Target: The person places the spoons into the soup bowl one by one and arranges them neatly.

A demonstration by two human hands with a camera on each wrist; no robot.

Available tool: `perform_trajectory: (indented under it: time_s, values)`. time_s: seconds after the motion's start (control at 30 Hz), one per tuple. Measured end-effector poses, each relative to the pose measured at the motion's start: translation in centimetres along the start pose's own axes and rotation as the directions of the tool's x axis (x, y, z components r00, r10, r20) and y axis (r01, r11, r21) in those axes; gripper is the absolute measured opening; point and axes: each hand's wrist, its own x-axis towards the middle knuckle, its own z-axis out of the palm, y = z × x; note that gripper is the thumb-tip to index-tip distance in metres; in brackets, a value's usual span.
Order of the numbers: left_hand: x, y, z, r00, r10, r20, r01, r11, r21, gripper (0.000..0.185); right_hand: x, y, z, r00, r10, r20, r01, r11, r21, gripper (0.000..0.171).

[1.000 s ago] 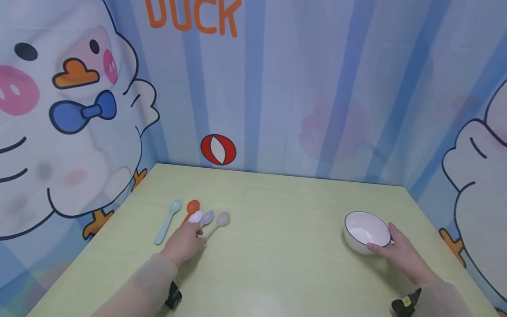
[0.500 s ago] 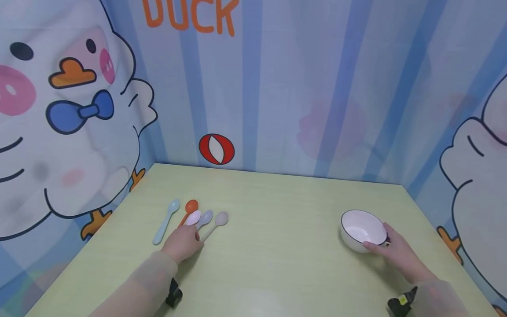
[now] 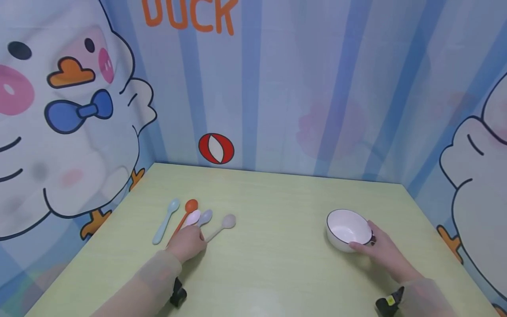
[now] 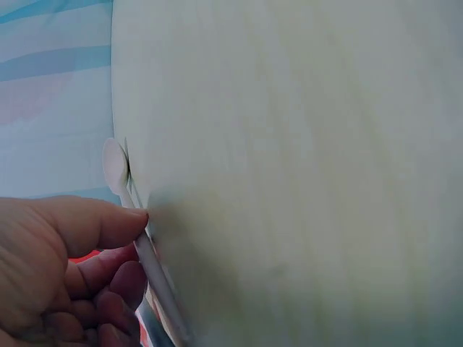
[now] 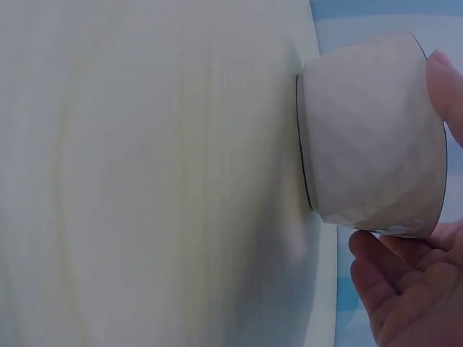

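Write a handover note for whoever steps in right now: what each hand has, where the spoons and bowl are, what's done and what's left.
Left hand: thumb and fingers pinch the handle of the beige spoon, at the right end of the spoon row.
Right hand: holds the far side of the white bowl, which sits upright on the table.
The light blue spoon, orange spoon, pink spoon and grey spoon lie side by side on the table.
Done: both grips are set.
Left: the bowl is empty; no spoon is in it yet.

A beige spoon [image 3: 222,226] is laid flat on the table, angled, rightmost of a spoon row, its handle pinched. A white, dark-rimmed bowl [image 3: 347,229] is stood upright at the right, gripped
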Motion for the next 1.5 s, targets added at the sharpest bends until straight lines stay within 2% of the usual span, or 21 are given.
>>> perform_trajectory:
  time_s: [0.33, 0.73, 1.07, 1.5]
  values:
    - [-0.1, 0.2, 0.5, 1.000, -0.006, 0.012, 0.006, 0.997, -0.075, 0.008, 0.3, -1.9, 2.1, 0.998, -0.063, 0.012, 0.062, 0.998, 0.029, 0.105]
    - [-0.2, 0.6, 0.5, 0.999, 0.008, 0.034, -0.003, 0.990, -0.141, 0.011, 0.8, -4.6, 4.8, 0.992, -0.108, 0.072, 0.103, 0.992, 0.069, 0.104]
    - [0.3, 1.2, 0.5, 0.998, -0.007, 0.056, 0.015, 0.988, -0.154, 0.010, 1.6, -6.1, 7.3, 0.986, -0.137, 0.099, 0.124, 0.985, 0.121, 0.106]
    - [0.5, 1.5, 0.0, 0.999, 0.046, 0.028, -0.041, 0.987, -0.157, 0.004, 1.6, -7.8, 9.3, 0.981, -0.156, 0.119, 0.135, 0.977, 0.164, 0.108]
